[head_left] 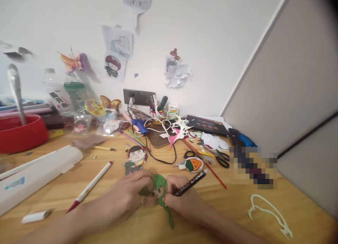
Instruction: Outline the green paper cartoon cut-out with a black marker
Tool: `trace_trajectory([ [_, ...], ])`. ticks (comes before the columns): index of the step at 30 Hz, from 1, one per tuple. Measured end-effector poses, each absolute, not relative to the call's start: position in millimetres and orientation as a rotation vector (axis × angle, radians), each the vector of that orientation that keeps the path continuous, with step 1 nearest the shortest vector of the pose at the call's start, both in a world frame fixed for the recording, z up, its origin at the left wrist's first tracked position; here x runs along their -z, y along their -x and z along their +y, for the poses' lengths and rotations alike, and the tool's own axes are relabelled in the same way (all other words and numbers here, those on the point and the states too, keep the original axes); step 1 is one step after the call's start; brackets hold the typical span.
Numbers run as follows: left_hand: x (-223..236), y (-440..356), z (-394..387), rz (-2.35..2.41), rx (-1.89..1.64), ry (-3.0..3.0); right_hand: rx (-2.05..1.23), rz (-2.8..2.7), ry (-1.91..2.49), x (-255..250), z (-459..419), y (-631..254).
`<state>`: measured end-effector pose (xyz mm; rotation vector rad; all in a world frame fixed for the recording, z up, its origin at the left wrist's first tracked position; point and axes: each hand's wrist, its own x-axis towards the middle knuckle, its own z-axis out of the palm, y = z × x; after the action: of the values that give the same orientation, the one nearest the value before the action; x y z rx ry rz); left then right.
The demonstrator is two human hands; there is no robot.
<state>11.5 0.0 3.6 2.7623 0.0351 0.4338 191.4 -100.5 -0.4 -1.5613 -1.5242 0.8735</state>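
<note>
Two hands (129, 192) meet at a small green cutout (158, 192), a dark pen (190, 184) among the fingers.
From the black-haired paper figure (135, 158), the green cutout is just to the right and nearer the person, its left edge pinched in the left hand's fingers; the right hand (181, 198) grips the pen, and I can't tell whether its fingers hold the cutout too. Left of that figure lies an uncapped white marker (91, 185); to its right are a carrot cutout (194, 164) and black-handled scissors (223, 159); behind it, a blue glue gun (140, 126).
</note>
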Motion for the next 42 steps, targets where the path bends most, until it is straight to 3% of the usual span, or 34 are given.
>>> trace_trajectory([
  [7,-4.1,-10.8,-5.3,0.236,-0.345,-2.686,-0.906,-1.416,1.522,-1.4,-100.4,-193.8],
  [18,10.4,-16.6,2.6,0.085,-0.628,-2.874,-0.956,-1.371,1.5,0.8,-100.7,-191.7],
  [42,-0.2,-11.0,-1.8,-0.064,-0.548,-2.876,-0.815,-1.496,1.59,1.7,-98.6,-194.8],
])
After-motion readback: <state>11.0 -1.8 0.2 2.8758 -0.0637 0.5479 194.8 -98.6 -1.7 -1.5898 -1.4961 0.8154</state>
